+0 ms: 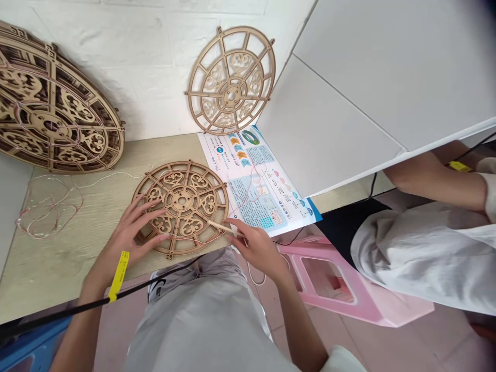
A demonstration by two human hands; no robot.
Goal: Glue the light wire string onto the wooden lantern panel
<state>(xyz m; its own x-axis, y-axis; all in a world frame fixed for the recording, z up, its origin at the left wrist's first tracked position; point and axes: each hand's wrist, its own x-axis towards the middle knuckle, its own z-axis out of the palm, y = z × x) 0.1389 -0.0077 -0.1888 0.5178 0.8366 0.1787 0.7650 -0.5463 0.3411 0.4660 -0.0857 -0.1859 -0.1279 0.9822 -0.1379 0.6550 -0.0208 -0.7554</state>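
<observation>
A round laser-cut wooden wheel (182, 204) lies flat on the light wooden table (58, 258) in front of me. My left hand (129, 235) rests spread on its left rim, fingers apart. My right hand (256, 245) sits at the wheel's lower right edge and pinches a thin pale stick (219, 226) whose tip points into the fretwork. A thin red wire (248, 199) runs from the wheel across a printed instruction sheet (258, 181).
A second wooden wheel (231, 80) leans on the white wall. A larger assembled wheel (54, 113) leans at the left, with loose wire (46, 206) beside it. A white partition (349, 103) stands at the right. Another person's arm (430, 178) and a pink stool (337, 284) are beyond it.
</observation>
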